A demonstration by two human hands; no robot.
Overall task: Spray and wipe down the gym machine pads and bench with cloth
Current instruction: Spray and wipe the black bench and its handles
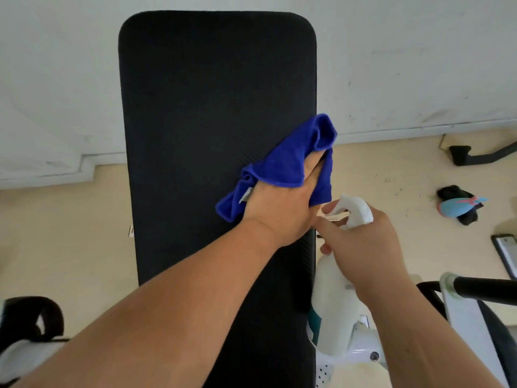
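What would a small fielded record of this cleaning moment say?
surface: long black padded bench
left hand: holds a crumpled blue microfibre cloth against the bench, at its right edge
right hand: grips a white plastic spray bottle by its neck
bottle position: beside the bench's right edge

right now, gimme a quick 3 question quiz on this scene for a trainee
1. True or false: the left hand holds the blue cloth against the black pad.
2. The right hand holds: A a brush, B a white spray bottle, C nothing.
3. Fill in: the cloth sits near the pad's ___ edge.

Key: 1 true; 2 B; 3 right.
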